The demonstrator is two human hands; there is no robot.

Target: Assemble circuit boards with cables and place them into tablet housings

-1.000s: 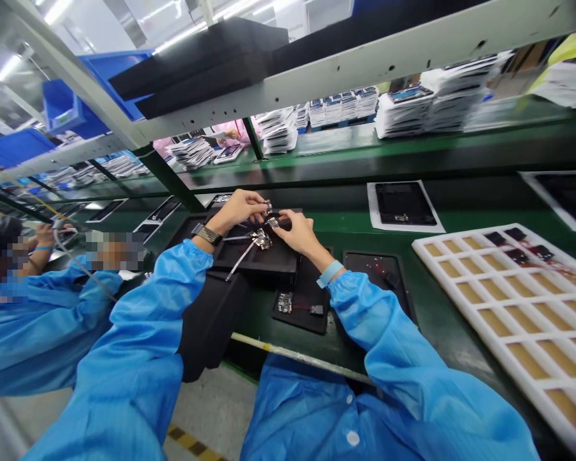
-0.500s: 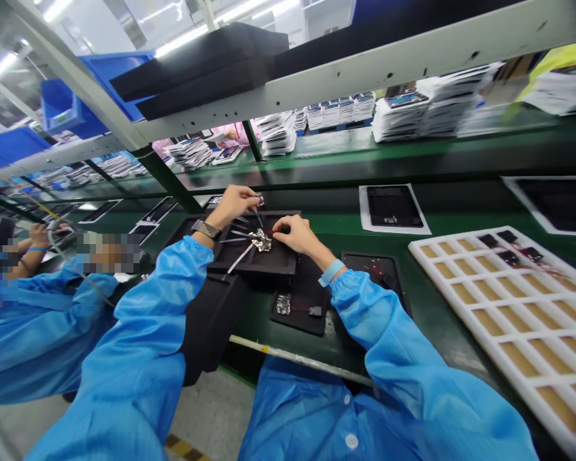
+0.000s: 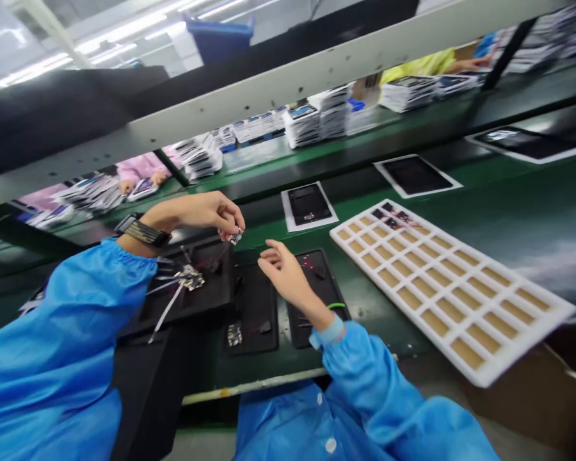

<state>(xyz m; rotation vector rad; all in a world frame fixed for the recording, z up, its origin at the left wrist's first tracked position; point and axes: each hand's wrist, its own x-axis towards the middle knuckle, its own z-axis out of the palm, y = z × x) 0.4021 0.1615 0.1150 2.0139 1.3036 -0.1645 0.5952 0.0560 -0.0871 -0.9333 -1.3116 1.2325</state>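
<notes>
Our left hand (image 3: 199, 214) pinches a tiny silver and black metal part (image 3: 236, 237) in its fingertips, up above the flat black tray (image 3: 256, 307). Our right hand (image 3: 281, 272) is just beside and below the part, fingers loosely spread, holding nothing.

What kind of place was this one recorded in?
Most likely an electronics assembly line in a factory. The left hand pinches a small circuit part above black trays, a white compartment tray lies on the green conveyor bench, and stacked flat devices fill the shelf behind.
</notes>
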